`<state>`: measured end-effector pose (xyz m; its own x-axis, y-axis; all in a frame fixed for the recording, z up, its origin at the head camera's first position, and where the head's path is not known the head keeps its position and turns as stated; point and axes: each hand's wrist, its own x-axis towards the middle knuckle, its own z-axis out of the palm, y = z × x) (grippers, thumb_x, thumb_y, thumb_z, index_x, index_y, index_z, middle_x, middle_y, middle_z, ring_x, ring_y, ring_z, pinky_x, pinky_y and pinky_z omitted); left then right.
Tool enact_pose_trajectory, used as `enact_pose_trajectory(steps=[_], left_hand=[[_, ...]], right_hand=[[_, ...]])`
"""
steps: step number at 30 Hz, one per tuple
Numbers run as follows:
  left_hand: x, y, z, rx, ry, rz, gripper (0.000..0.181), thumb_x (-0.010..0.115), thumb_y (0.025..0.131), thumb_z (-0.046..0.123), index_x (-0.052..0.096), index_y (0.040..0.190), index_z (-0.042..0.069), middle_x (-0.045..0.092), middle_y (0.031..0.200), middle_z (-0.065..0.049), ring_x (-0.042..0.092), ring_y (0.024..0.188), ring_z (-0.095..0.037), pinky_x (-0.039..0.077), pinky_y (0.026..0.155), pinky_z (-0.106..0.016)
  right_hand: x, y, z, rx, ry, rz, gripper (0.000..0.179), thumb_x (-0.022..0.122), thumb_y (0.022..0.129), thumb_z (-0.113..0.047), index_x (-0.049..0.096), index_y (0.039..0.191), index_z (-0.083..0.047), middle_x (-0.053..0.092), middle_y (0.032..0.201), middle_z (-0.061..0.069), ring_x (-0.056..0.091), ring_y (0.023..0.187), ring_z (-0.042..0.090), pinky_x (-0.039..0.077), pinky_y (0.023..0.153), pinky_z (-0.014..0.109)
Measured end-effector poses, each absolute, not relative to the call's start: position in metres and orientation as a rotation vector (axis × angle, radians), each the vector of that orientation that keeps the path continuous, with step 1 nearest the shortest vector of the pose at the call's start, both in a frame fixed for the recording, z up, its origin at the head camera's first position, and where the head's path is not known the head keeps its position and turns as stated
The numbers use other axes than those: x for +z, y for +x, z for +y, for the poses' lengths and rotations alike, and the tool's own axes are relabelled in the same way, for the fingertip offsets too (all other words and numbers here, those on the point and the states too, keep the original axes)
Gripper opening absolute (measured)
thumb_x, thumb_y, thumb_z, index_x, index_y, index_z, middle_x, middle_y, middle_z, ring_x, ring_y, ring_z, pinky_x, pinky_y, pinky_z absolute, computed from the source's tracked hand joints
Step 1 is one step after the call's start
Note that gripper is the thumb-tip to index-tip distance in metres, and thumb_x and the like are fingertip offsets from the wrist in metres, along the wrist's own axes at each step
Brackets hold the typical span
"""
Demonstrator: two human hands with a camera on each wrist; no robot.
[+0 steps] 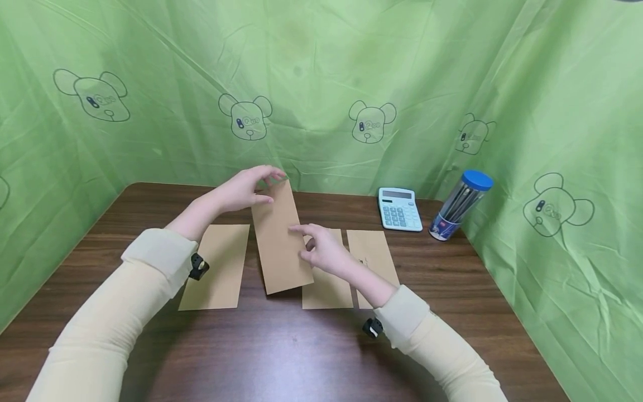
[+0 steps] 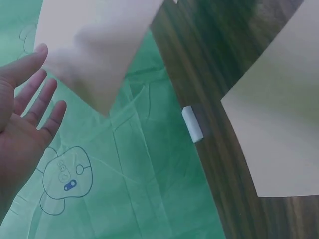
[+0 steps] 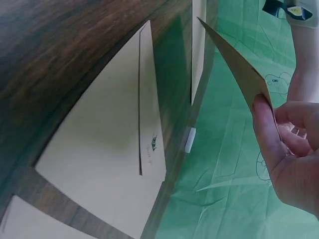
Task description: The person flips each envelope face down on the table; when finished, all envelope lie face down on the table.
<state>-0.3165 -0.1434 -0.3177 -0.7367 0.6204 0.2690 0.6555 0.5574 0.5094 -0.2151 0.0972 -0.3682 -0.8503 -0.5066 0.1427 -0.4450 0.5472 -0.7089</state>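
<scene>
A flat, stiff brown kraft-paper piece (image 1: 281, 240) stands raised and tilted above the table, its lower edge toward me. My right hand (image 1: 324, 248) pinches its right edge, thumb on one face and fingers on the other, as the right wrist view shows. By the top left corner is my left hand (image 1: 251, 187), its fingers spread and loosely bent. In the left wrist view, the thumb (image 2: 30, 64) lies close to the paper's edge without gripping it; whether it touches cannot be told. Similar pieces lie flat: one at left (image 1: 221, 268), another partly behind my right hand (image 1: 329, 290).
One more brown piece (image 1: 372, 245) with small print lies at right, partly under my forearm. Behind it are a light-blue calculator (image 1: 399, 209) and a blue-lidded clear tube of pens (image 1: 459, 204). A small white block (image 2: 192, 124) sits near the table's edge by the green curtain (image 1: 311, 72).
</scene>
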Motion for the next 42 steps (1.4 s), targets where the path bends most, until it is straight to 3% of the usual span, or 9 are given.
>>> enact_pose_trajectory(steps=[5, 11, 15, 20, 27, 31, 34, 37, 42], left_hand=[[-0.328, -0.315, -0.152, -0.898, -1.111, -2.705, 0.064, 0.075, 0.078, 0.008, 0.046, 0.135, 0.006, 0.049, 0.135, -0.012, 0.049, 0.118, -0.031, 0.039, 0.1, -0.048], [-0.346, -0.316, -0.166, -0.964, -1.05, -2.754, 0.078, 0.077, 0.079, 0.017, 0.036, 0.144, 0.012, 0.042, 0.142, -0.014, 0.046, 0.122, -0.034, 0.037, 0.101, -0.051], [-0.362, -0.314, -0.17, -1.013, -1.033, -2.791, 0.081, 0.077, 0.079, 0.025, 0.033, 0.145, 0.012, 0.044, 0.14, -0.014, 0.048, 0.122, -0.034, 0.037, 0.101, -0.052], [-0.381, -0.313, -0.173, -1.061, -1.004, -2.781, 0.075, 0.076, 0.079, 0.03, 0.039, 0.142, 0.013, 0.053, 0.126, -0.012, 0.05, 0.116, -0.028, 0.038, 0.1, -0.049], [-0.4, -0.308, -0.175, -1.053, -1.027, -2.738, 0.07, 0.078, 0.077, 0.023, 0.047, 0.138, 0.007, 0.055, 0.123, -0.012, 0.05, 0.111, -0.027, 0.04, 0.099, -0.05], [-0.408, -0.306, -0.176, -1.027, -1.015, -2.754, 0.073, 0.08, 0.075, 0.023, 0.046, 0.138, 0.008, 0.054, 0.125, -0.013, 0.049, 0.113, -0.028, 0.04, 0.098, -0.049], [-0.413, -0.305, -0.177, -0.995, -0.993, -2.779, 0.073, 0.08, 0.074, 0.022, 0.047, 0.137, 0.008, 0.054, 0.125, -0.013, 0.048, 0.114, -0.029, 0.037, 0.099, -0.05], [-0.42, -0.304, -0.179, -0.969, -0.966, -2.813, 0.072, 0.08, 0.074, 0.024, 0.048, 0.137, 0.009, 0.054, 0.125, -0.013, 0.046, 0.116, -0.03, 0.033, 0.102, -0.051], [-0.431, -0.303, -0.181, -0.91, -0.967, -2.865, 0.075, 0.081, 0.073, 0.03, 0.047, 0.138, 0.009, 0.053, 0.129, -0.013, 0.042, 0.119, -0.032, 0.033, 0.101, -0.054]], right_hand=[[-0.374, -0.215, 0.103, -1.348, -0.75, 2.609, 0.059, 0.063, 0.077, 0.01, 0.053, 0.132, -0.008, 0.052, 0.131, 0.01, 0.058, 0.063, 0.014, 0.052, 0.051, 0.028], [-0.38, -0.214, 0.109, -1.502, -0.668, 2.502, 0.061, 0.063, 0.078, 0.011, 0.051, 0.134, -0.009, 0.051, 0.126, 0.01, 0.053, 0.061, 0.016, 0.054, 0.055, 0.045], [-0.385, -0.212, 0.11, -1.533, -0.662, 2.475, 0.062, 0.065, 0.077, 0.01, 0.052, 0.134, -0.011, 0.051, 0.125, 0.009, 0.056, 0.065, 0.012, 0.054, 0.059, 0.042], [-0.386, -0.208, 0.105, -1.578, -0.628, 2.407, 0.063, 0.065, 0.078, 0.011, 0.05, 0.136, -0.01, 0.049, 0.126, 0.014, 0.061, 0.075, 0.018, 0.056, 0.065, 0.044], [-0.404, -0.212, 0.094, -1.542, -0.682, 2.391, 0.065, 0.066, 0.076, 0.012, 0.048, 0.136, -0.005, 0.052, 0.131, 0.014, 0.062, 0.067, 0.017, 0.056, 0.061, 0.039], [-0.413, -0.216, 0.092, -1.367, -0.697, 2.46, 0.068, 0.071, 0.075, 0.006, 0.047, 0.138, -0.009, 0.064, 0.115, 0.013, 0.063, 0.066, 0.014, 0.055, 0.06, 0.03], [-0.419, -0.221, 0.092, -1.198, -0.769, 2.526, 0.071, 0.076, 0.073, -0.001, 0.048, 0.137, -0.011, 0.064, 0.117, 0.01, 0.062, 0.073, 0.012, 0.053, 0.066, 0.025], [-0.423, -0.226, 0.094, -1.04, -0.879, 2.587, 0.071, 0.08, 0.072, -0.008, 0.049, 0.136, -0.009, 0.054, 0.135, 0.004, 0.06, 0.097, 0.016, 0.049, 0.087, 0.027], [-0.427, -0.231, 0.097, -0.868, -0.942, 2.628, 0.07, 0.081, 0.073, -0.015, 0.049, 0.135, -0.009, 0.053, 0.135, 0.005, 0.048, 0.121, 0.018, 0.037, 0.105, 0.033]])
